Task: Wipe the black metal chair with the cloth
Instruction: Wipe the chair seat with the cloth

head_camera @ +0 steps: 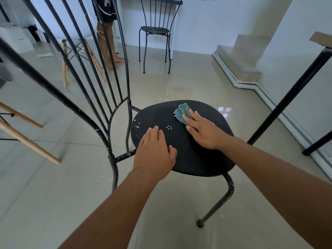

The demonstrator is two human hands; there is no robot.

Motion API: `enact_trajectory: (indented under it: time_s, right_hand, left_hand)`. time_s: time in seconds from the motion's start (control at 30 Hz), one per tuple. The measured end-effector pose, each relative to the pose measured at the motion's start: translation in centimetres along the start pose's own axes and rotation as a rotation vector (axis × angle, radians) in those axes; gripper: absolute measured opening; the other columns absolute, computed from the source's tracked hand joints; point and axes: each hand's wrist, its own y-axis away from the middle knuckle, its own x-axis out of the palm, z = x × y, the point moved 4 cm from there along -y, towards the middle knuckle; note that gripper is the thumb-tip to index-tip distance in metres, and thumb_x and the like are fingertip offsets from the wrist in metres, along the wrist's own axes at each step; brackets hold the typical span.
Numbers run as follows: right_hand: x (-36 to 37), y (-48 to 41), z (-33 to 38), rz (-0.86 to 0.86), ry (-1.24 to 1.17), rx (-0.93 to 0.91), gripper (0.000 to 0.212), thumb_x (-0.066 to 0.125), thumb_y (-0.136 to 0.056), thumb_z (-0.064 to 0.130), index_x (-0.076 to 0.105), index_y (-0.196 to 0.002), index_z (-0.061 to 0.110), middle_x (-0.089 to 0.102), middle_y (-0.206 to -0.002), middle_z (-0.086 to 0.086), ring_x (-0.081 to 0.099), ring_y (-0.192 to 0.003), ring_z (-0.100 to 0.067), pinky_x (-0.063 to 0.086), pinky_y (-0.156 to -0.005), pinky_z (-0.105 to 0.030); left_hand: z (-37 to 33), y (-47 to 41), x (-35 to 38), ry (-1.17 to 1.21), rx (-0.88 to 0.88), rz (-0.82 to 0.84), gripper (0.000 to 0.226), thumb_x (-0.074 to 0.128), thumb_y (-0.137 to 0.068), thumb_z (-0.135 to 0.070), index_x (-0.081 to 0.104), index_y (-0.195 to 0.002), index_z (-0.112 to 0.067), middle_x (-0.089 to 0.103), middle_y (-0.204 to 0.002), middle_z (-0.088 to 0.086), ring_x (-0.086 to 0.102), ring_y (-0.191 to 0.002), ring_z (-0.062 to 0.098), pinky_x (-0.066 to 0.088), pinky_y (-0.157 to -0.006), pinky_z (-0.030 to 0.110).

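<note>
Both hands lie flat on the black chair's seat (190, 151): left hand (155, 150) empty at the near left, right hand (204, 132) pressing the folded teal cloth (182, 111) at the far right.

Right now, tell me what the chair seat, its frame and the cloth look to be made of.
Chair seat: smooth matte black, probably painted metal or board; small holes at its centre, white flecks near the left hand.
Frame: thin black rods, apparently painted metal; chipped, white-speckled.
Cloth: teal, ribbed soft weave, likely microfibre; folded under the right hand.
</note>
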Motion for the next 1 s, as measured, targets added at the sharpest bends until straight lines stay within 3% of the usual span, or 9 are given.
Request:
enact_trajectory:
  time_s: [0.2, 0.37, 0.43, 0.57, 0.73, 0.87, 1.0]
  right_hand:
    - [-0.4, -1.4, 0.0, 0.038, 0.044, 0.063, 0.058, 0.023, -0.116, 0.047, 0.008, -0.171, 0.039, -0.004, -0.181, 0.006, -0.005, -0.167, -0.019, 0.011, -0.132, -0.047]
    - [-0.6, -6.0, 2.5, 0.040, 0.038, 0.096, 0.058, 0.022, -0.117, 0.045, 0.010, -0.172, 0.033, -0.004, -0.181, 0.001, -0.006, -0.167, -0.025, 0.010, -0.132, -0.050]
    - [0.3, -7.6, 4.8, 0.026, 0.054, 0.054, 0.058, 0.021, -0.116, 0.045, 0.009, -0.172, 0.035, -0.003, -0.182, 0.001, -0.005, -0.167, -0.025, 0.009, -0.134, -0.052]
    - [2.3, -6.2, 9.0, 0.025, 0.039, -0.132, 0.056, 0.022, -0.116, 0.046, 0.011, -0.171, 0.039, -0.002, -0.181, 0.007, -0.004, -0.167, -0.018, 0.005, -0.134, -0.048]
    - [1.2, 0.6, 5.6, 0.099, -0.010, -0.367, 0.054, 0.029, -0.116, 0.047, 0.016, -0.169, 0.046, 0.002, -0.178, 0.024, -0.005, -0.164, -0.001, 0.001, -0.132, -0.031]
    - [-0.5, -0.4, 1.7, 0.104, 0.021, -0.239, 0.054, 0.029, -0.116, 0.047, 0.014, -0.168, 0.046, 0.002, -0.177, 0.026, -0.006, -0.163, -0.003, 0.009, -0.135, -0.043]
    - [0.1, -5.2, 5.0, 0.068, 0.006, -0.134, 0.057, 0.026, -0.117, 0.042, 0.013, -0.172, 0.034, 0.000, -0.180, 0.014, -0.008, -0.166, -0.014, 0.013, -0.134, -0.054]
  left_hand:
    - [1.4, 0.7, 0.6, -0.085, 0.066, 0.050, 0.078, 0.017, -0.108, -0.058, 0.007, -0.168, -0.009, 0.001, -0.176, 0.010, -0.002, -0.163, 0.024, 0.009, -0.133, 0.044]
    - [4.4, 1.5, -0.3, -0.182, -0.126, 0.000, 0.095, 0.007, -0.101, -0.072, 0.001, -0.166, -0.002, -0.004, -0.175, 0.019, -0.006, -0.162, 0.033, 0.007, -0.132, 0.050]
    - [5.3, 1.9, -0.2, -0.179, -0.205, -0.003, 0.101, 0.003, -0.098, -0.077, -0.002, -0.166, -0.001, -0.003, -0.174, 0.022, -0.005, -0.162, 0.035, 0.005, -0.132, 0.051]
    - [5.9, 2.1, 0.8, -0.080, -0.200, 0.006, 0.102, 0.003, -0.098, -0.078, -0.008, -0.165, -0.002, -0.002, -0.175, 0.020, -0.002, -0.163, 0.030, 0.008, -0.132, 0.047]
    - [6.2, 2.0, 1.2, -0.039, -0.185, -0.001, 0.104, 0.007, -0.097, -0.080, -0.014, -0.164, -0.003, -0.015, -0.174, 0.018, -0.007, -0.163, 0.029, 0.006, -0.132, 0.045]
    - [5.8, 2.2, 1.2, -0.035, -0.222, -0.008, 0.106, 0.008, -0.096, -0.080, -0.013, -0.164, -0.002, -0.017, -0.173, 0.020, -0.009, -0.162, 0.032, 0.002, -0.132, 0.046]
    - [5.5, 2.3, 1.0, -0.083, -0.268, 0.016, 0.107, 0.008, -0.096, -0.079, -0.009, -0.164, 0.002, -0.012, -0.173, 0.024, -0.007, -0.162, 0.036, 0.005, -0.132, 0.047]
